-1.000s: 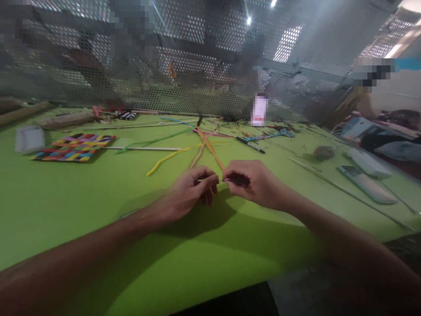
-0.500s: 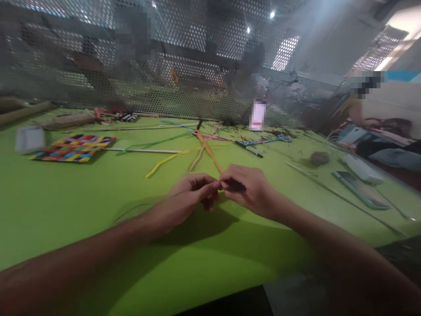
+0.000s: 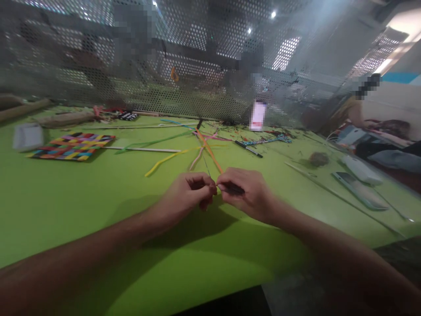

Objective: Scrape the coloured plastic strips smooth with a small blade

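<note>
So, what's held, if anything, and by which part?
Can't be told: the curled fingers of the left hand and right hand hide any hold. The long orange strip runs to the right hand, a thin dark strand to the left.

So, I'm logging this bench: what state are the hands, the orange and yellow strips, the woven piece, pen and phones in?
Left hand: fingers curled, grip mostly hidden
Right hand: fingers closed, grip mostly hidden
Orange strip: extended, near end hidden at right hand
Yellow strip: bent, lying down
Woven piece: lying flat
Pen: lying down, cap unclear
Far phone: upright, screen lit
Near phone: lying flat
</note>
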`<state>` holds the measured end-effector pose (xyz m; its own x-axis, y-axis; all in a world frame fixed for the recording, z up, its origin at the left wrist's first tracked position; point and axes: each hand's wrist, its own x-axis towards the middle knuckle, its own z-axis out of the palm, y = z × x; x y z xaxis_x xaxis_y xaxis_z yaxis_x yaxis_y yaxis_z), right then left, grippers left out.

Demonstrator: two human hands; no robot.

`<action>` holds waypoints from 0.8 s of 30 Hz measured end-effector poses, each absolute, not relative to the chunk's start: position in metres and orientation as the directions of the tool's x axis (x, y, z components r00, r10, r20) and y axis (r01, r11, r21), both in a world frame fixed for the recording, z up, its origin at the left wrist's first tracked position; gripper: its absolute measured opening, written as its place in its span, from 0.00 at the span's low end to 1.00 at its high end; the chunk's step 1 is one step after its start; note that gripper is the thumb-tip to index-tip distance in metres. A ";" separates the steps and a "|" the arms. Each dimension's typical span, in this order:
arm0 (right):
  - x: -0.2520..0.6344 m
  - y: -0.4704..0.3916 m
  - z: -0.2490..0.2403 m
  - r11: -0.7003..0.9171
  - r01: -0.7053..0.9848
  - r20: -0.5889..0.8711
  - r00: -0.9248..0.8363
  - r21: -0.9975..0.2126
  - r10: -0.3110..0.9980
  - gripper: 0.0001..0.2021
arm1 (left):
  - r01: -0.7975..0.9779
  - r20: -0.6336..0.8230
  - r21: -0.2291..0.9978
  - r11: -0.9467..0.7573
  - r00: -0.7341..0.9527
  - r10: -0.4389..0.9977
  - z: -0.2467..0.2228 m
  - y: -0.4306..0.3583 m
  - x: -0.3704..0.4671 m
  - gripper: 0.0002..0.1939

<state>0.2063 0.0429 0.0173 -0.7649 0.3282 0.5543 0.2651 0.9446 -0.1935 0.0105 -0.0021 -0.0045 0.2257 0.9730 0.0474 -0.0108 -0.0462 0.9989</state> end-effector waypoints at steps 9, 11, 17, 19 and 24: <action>0.207 0.041 0.018 0.924 0.367 0.561 -0.745 -0.106 0.360 0.05 | 0.000 -0.006 1.000 0.007 0.351 0.936 -0.001 -0.004 0.009 0.07; 0.206 0.043 0.016 0.913 0.393 0.582 -0.719 -0.109 0.379 0.03 | 0.006 -0.022 1.000 0.021 0.383 0.923 -0.003 -0.005 0.009 0.07; 0.206 0.061 0.011 0.806 0.568 0.675 -0.531 -0.165 0.512 0.05 | 0.085 -0.136 0.991 0.107 0.513 0.848 -0.008 -0.009 0.010 0.08; 0.209 0.071 0.010 0.750 0.639 0.666 -0.485 -0.172 0.567 0.05 | 0.128 -0.150 0.987 0.095 0.542 0.827 -0.009 -0.011 0.010 0.09; 0.219 0.097 0.014 0.581 0.803 0.634 -0.381 -0.134 0.673 0.05 | 0.207 -0.162 0.978 0.039 0.619 0.769 -0.011 -0.013 0.008 0.10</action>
